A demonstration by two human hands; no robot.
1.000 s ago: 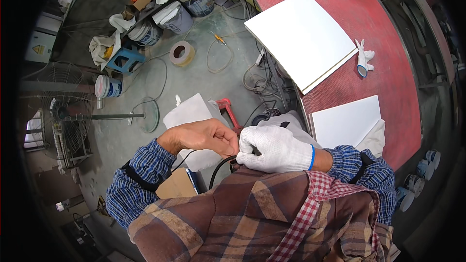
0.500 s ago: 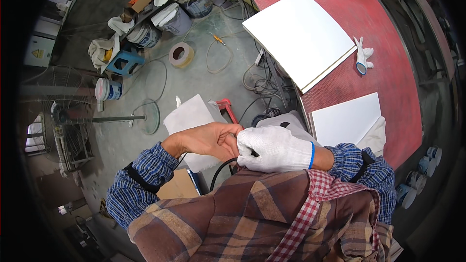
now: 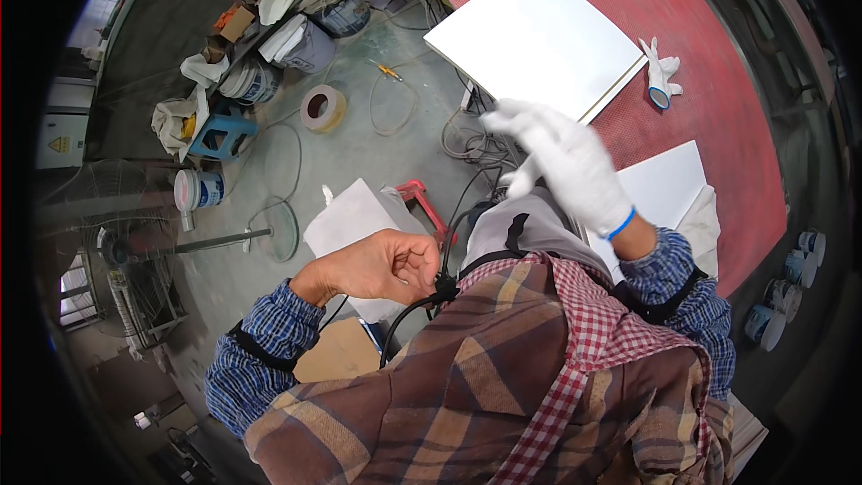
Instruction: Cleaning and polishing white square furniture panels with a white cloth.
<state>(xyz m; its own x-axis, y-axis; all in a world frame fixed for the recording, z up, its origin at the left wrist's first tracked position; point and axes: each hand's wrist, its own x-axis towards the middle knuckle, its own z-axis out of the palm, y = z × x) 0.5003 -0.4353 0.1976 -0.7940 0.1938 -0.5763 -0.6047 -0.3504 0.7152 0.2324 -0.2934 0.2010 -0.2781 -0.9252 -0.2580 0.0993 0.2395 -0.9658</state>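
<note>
My left hand (image 3: 382, 268) is bare, its fingers curled in a closed pinch at my waist. Its fingertips are against or right beside a dark clump on a black cable (image 3: 446, 286); what they hold, if anything, is hidden. My right hand (image 3: 566, 157) wears a white knitted glove with a blue cuff. It is raised to the right with its fingers stretched out, slightly blurred, holding nothing. Below and beyond it lie a white panel (image 3: 669, 171) and a larger stack of white panels (image 3: 539, 40). A second white glove (image 3: 663, 76) lies beside the stack.
The panels lie on a red table (image 3: 736, 126). A pale covered block (image 3: 359, 216) and a red metal frame (image 3: 420, 200) stand before me. Cables (image 3: 485, 144) tangle on the floor by the table. Further left are a tape roll (image 3: 323, 109), buckets (image 3: 305, 45) and a fan (image 3: 117, 247).
My gloved right hand has left my left hand, moving up and right and opening. My left hand stays near my waist, shifted slightly left, fingers curled. The view has shifted a little.
</note>
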